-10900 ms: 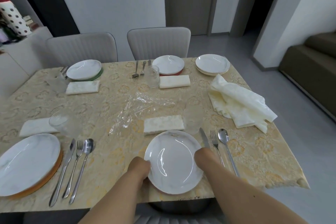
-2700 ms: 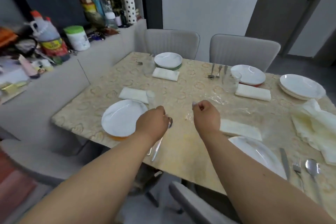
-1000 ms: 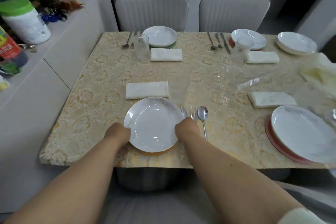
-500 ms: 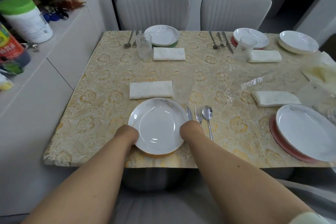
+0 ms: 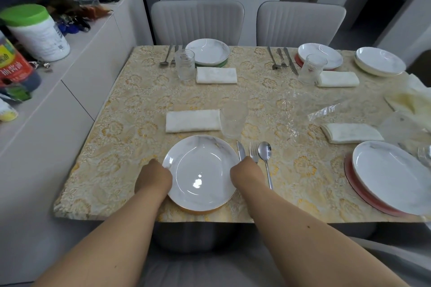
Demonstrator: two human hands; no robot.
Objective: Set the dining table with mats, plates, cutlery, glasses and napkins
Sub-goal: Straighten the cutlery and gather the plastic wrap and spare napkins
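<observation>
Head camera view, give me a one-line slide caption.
Both hands, left hand and right hand, grip the near plate on its orange mat.

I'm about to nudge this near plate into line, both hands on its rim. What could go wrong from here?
Two risks, I'd judge. The plate sits close to the table edge; pulling it nearer could tip it off. The right hand lies over the knife beside the fork, so shifting the plate sideways may knock the cutlery askew. The left hand grips the opposite rim.

The hands' fingers are hidden; the right-hand plate (image 5: 394, 177) is cut by the edge.
</observation>
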